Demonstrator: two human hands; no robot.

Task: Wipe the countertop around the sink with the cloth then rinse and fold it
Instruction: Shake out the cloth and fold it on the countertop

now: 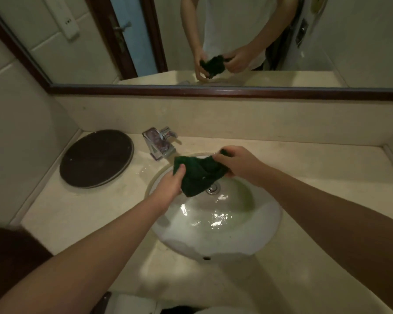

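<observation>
I find the dark green cloth (200, 174) held in the air over the back half of the sink (268, 225), bunched and sagging between both hands, its lower corner hanging just above the drain (213, 188); it looks wet, though I cannot confirm that from the picture. My left hand (170, 185) is closed on the cloth's left edge, thumb on top; my right hand (237, 164) is closed on the upper right corner, fingers curled round a wad of fabric; neither hand is open. Water lies in the basin with a faint green tint on its right wall; I judge the rinse to be at or near its end and the wringing or folding not yet done.

Risks noted, in order of likelihood: the cloth is crumpled, so a fold begun from this grip would come out uneven unless the corners are found first; a slack grip on either side would drop it into the standing water and call for wringing again; drips carried sideways would wet the countertop (304, 159) around the rim; a swing towards the rear could catch the faucet (160, 141), which stands just behind the left hand. The dark round tray (95, 158) lies well apart on the left, clear of all this; the mirror (77, 41) shows the same two-handed hold.
</observation>
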